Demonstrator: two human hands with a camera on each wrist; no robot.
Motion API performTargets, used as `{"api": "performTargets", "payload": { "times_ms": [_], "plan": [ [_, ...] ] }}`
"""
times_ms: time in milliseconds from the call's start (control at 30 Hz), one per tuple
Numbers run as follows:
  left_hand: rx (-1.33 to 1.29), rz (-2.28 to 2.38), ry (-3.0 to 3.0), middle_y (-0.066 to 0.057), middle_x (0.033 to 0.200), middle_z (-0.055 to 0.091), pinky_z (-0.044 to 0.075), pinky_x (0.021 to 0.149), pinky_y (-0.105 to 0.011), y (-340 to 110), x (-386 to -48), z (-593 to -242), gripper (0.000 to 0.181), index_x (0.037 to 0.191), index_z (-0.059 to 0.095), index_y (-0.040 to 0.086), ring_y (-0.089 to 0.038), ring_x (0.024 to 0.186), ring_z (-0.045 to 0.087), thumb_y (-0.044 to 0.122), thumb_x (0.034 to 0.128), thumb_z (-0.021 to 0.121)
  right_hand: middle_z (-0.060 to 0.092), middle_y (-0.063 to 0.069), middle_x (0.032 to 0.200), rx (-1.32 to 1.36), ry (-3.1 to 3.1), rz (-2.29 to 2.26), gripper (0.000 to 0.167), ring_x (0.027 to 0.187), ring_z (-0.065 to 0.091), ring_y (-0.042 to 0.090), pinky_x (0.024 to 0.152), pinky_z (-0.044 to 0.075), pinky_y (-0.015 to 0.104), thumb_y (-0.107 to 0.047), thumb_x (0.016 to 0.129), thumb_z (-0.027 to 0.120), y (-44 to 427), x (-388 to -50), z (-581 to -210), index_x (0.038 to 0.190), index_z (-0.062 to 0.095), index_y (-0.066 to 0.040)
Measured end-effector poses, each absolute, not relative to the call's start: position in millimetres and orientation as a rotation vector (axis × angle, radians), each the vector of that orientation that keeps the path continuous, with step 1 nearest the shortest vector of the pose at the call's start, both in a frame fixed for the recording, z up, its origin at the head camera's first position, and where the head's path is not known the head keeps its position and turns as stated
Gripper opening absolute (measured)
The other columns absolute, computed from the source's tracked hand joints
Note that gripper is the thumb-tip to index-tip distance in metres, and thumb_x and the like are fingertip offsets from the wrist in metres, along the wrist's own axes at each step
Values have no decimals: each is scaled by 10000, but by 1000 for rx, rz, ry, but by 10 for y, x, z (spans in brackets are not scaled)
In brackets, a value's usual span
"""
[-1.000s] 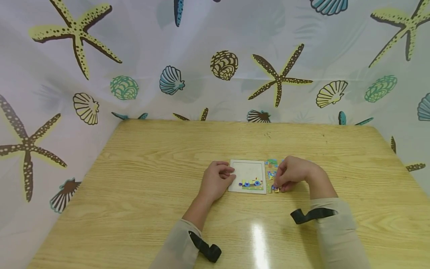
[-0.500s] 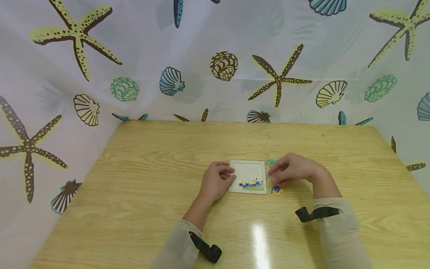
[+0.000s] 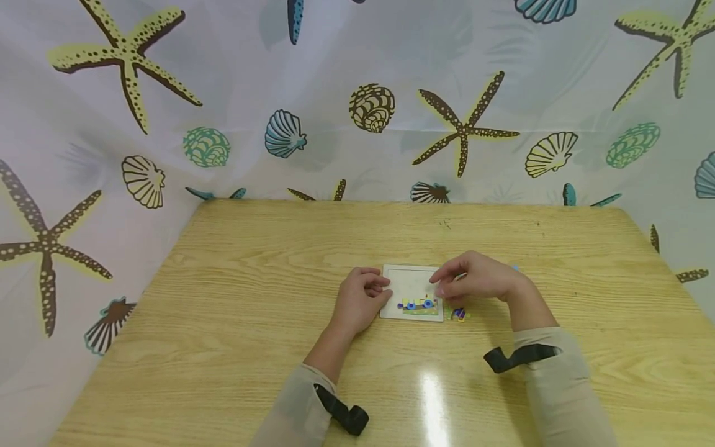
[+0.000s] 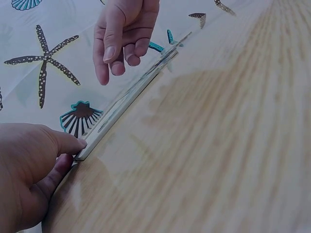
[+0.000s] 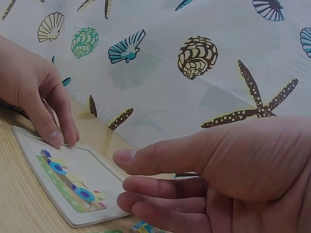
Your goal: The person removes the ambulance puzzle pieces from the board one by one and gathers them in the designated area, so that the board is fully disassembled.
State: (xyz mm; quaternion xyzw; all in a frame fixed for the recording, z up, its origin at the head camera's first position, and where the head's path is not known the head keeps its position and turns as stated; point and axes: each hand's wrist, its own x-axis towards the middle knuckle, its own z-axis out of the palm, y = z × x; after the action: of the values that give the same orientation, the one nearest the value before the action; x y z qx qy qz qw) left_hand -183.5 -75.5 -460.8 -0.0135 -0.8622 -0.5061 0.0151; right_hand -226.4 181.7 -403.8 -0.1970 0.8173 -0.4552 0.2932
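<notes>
A white square puzzle tray [image 3: 413, 279] lies flat on the table, with joined pieces showing a yellow vehicle with blue wheels [image 5: 73, 182] along its lower part. My left hand [image 3: 360, 301] holds the tray's left edge; in the left wrist view its thumb [image 4: 73, 143] lies on the corner with a finger beside the edge. Over the tray's right edge hovers my right hand [image 3: 475, 282]. Its thumb and fingers are apart in the right wrist view, and I see nothing held between them. Loose puzzle pieces [image 3: 458, 315] lie under and beside the right hand, partly hidden.
The wooden table [image 3: 279, 248] extends around the tray on all sides. A curtain [image 3: 335, 62] with printed starfish and shells hangs behind and at both sides. Black straps [image 3: 522, 357] are on both sleeves. A small blue piece [image 3: 516, 268] shows behind the right wrist.
My right hand has lifted from the loose pieces and moved left to the tray's right edge. A blue-and-yellow piece below it is now uncovered. The left hand and tray have stayed put.
</notes>
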Motion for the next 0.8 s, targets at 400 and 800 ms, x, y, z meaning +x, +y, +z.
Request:
{"api": "performTargets", "payload": {
  "times_ms": [400,800],
  "plan": [
    [-51,-1580,-2680,-73,1232,595,570,817,-302,-760,-1841,-4617,108,974,756,53,-143,877,616,105,880,762,726,93,983,-580,2218,-1155,238,796,695,175,750,605,324,-152,942,693,1544,-2217,-4069,1103,731,19],
    [-44,-1602,-2680,-65,1248,587,568,833,-305,-764,-1845,-4610,114,987,753,56,-145,893,618,111,888,754,756,71,907,-605,2279,-1056,188,733,670,122,681,576,283,-145,921,717,1437,-2202,-4113,1046,764,-13]
  ]
}}
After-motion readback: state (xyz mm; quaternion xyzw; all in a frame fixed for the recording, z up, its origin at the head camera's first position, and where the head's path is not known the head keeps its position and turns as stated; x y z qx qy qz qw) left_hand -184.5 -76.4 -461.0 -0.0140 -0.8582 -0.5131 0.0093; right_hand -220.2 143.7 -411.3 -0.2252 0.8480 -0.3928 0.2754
